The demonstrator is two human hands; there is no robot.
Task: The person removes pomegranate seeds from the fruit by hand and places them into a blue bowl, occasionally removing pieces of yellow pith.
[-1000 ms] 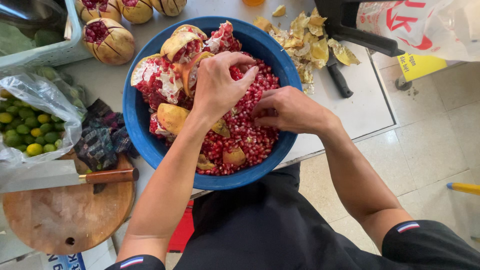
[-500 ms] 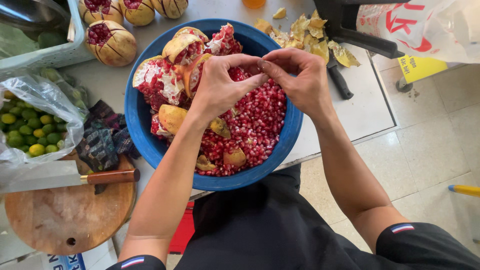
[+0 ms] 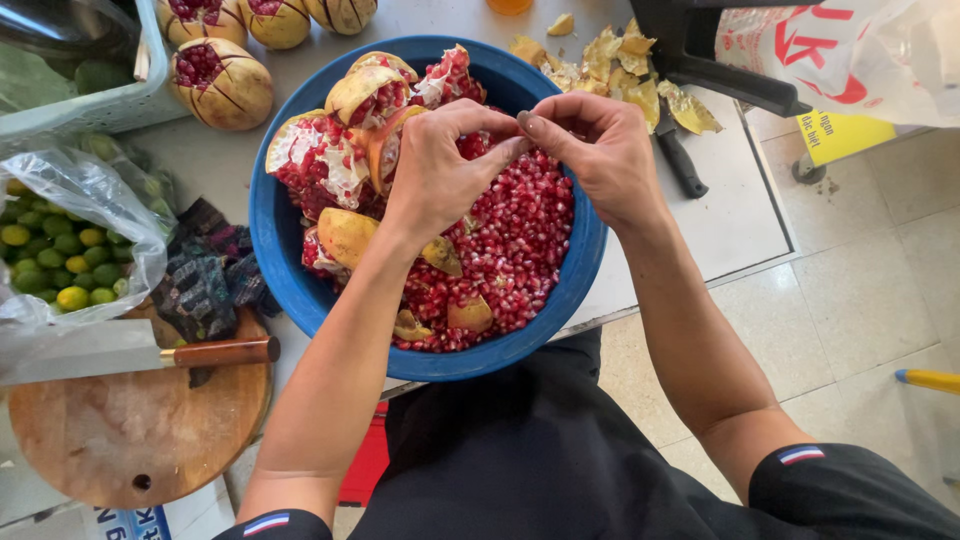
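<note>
A large blue bowl (image 3: 290, 280) sits at the counter's front edge, full of loose red pomegranate seeds (image 3: 520, 250) and broken pomegranate chunks (image 3: 340, 150) with yellow rind. My left hand (image 3: 440, 165) is curled over the bowl's far half, closed on a pomegranate piece that its fingers mostly hide. My right hand (image 3: 600, 150) comes in from the right. Its fingertips meet the left hand's fingertips and pinch at the same piece above the seeds.
A cleaver (image 3: 120, 355) lies across a round wooden board (image 3: 130, 440) at the left. Behind it are a plastic bag of small green citrus (image 3: 50, 260) and a dark cloth (image 3: 205, 280). Cut-topped pomegranates (image 3: 220, 85), rind scraps (image 3: 630, 65) and a black handle (image 3: 680, 160) lie beyond the bowl.
My right hand has risen out of the seeds and moved up to the left hand. Both now hold the piece together, fingertips touching.
</note>
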